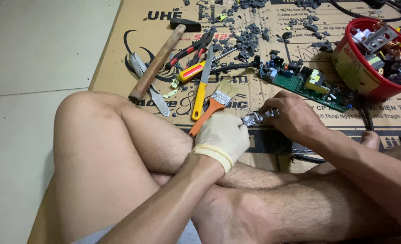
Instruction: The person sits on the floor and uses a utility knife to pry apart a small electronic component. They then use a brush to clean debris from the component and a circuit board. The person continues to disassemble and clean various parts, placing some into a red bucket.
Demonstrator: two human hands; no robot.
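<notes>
While the person sits cross-legged on a pale tiled floor (24,68), a flattened brown cardboard sheet (119,58) with dark printing serves as the work surface, littered with many small dark grey crumbled fragments (245,38). Both hands meet just above the crossed shins: the left hand (223,135), in a cream rubber glove, is curled closed around one end of a small silvery metal bracket (254,118), and the bare right hand (291,115) pinches the other end between its fingertips, so the piece sits between the two hands, over the cardboard's near edge. Count the tools lying to the left: one wooden-handled hammer with a black head (160,58), one pair of grey metal shears (148,86), one pair of red-and-black pliers (193,47), one red-and-yellow-handled screwdriver (193,71), one yellow-handled blade (202,88) and one orange-handled paintbrush with pale bristles (212,107), its handle touching the gloved hand. Just beyond the right hand lies one green circuit board (306,83) studded with black and yellow components. At far right stands one round red plastic tub (356,72), filled with mixed metal brackets, copper coils and loose parts. A black cable (309,158) runs under the right forearm.
</notes>
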